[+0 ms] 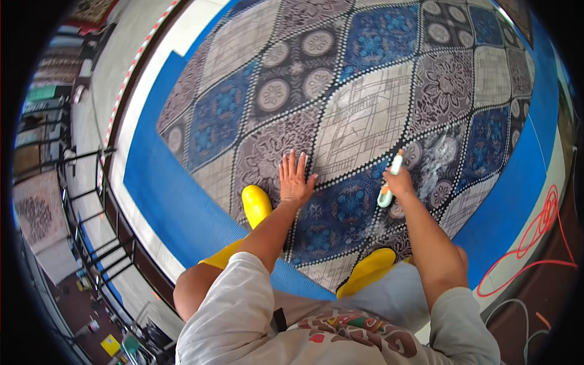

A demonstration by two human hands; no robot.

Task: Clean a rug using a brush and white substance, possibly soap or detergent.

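A large patterned carpet (365,114), with blue, cream, grey and mauve diamond panels, spreads out before me. My left hand (295,180) rests palm down on it, holding nothing, fingers spread, close to the yellow boot (255,205) on my left foot. In my right hand (400,181) is a pale mint hand tool (385,196) with orange parts, gripped around its middle. Its working side is hidden, so its exact kind is unclear. Whitish, foam-like streaks (438,159) lie on the carpet to the right of that hand. Another yellow boot (369,271) stands below it.
Blue matting (157,178) lies under the carpet and shows around its edges. A red hose or cord (520,253) lies in loops at the right. Black metal railing (98,205) runs along the left, near red-and-white striped tape (132,68). Another rug (41,210) hangs beyond.
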